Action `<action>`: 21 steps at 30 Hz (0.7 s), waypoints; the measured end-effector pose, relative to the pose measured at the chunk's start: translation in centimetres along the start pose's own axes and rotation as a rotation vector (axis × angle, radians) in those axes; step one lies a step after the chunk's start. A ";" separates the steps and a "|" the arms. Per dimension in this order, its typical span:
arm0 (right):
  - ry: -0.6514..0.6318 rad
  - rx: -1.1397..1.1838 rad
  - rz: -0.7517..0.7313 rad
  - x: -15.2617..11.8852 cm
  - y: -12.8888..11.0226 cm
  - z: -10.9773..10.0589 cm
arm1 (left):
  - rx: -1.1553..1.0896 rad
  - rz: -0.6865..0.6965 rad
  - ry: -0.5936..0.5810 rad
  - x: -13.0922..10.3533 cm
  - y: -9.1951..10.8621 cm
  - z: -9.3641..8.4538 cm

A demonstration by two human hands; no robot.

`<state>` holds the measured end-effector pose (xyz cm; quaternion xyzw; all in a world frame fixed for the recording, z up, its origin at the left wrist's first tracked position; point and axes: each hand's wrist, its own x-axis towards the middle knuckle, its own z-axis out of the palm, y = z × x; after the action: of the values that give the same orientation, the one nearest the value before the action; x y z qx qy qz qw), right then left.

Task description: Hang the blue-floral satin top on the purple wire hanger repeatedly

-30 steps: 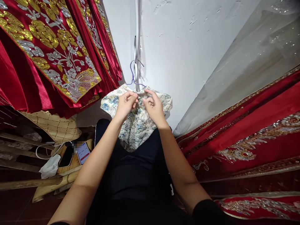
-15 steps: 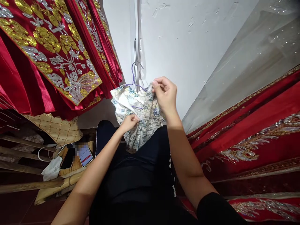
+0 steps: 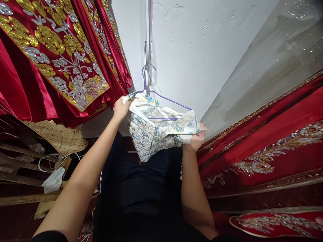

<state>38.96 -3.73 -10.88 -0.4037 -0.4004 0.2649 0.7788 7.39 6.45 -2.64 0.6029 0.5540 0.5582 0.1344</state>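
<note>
A white top with a blue and yellow floral pattern [image 3: 146, 134] hangs from a purple wire hanger [image 3: 169, 99]. My left hand [image 3: 121, 108] is closed on the top's left shoulder, its fingers partly behind the cloth. At the right, my right hand [image 3: 196, 138] grips the edge of the other shoulder and holds it stretched out sideways, a little below the hanger's right tip. The neckline gapes between the two hands, and the hanger's lower bar shows through it. The hanger's hook is at a metal bracket [image 3: 146, 50] by the wall.
Red garments with gold and silver embroidery [image 3: 75, 67] hang on the left. To the right are pale tulle [image 3: 242, 94] and red beaded cloth [image 3: 285, 148]. A wooden rack [image 3: 22, 181], a white cable and crumpled white tissue [image 3: 53, 180] lie low left.
My left hand has moved up and left to the left shoulder. My right hand has gone down and right, pulling the other shoulder outward, so the hanger's right arm now shows.
</note>
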 end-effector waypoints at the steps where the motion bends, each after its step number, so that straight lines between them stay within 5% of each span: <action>1: 0.024 -0.038 0.030 -1.0 1.2 0.0 | -0.043 -0.011 -0.026 -0.1 -0.5 -0.5; 3: 0.028 -0.055 0.085 -2.7 2.9 0.1 | -0.157 -0.102 -0.006 -0.7 -1.8 -1.2; 8: -0.199 0.008 0.274 -4.2 4.1 2.1 | -0.514 -0.561 0.157 -3.4 -5.3 -2.6; 13: -0.463 -0.100 0.468 -4.6 3.4 5.6 | -0.661 -0.734 0.218 -9.0 -7.5 -2.9; 18: -0.758 -0.357 0.552 -6.7 2.9 8.3 | -0.751 -0.791 0.126 -14.6 -5.8 -1.5; 21: -0.998 -0.291 0.694 -7.9 2.0 10.2 | -0.725 -0.596 0.000 -16.5 -2.2 -0.8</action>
<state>25.97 -4.16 -12.16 -0.4399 -0.5934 0.6019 0.3034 9.51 -6.63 -12.71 0.3316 0.4721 0.6528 0.4908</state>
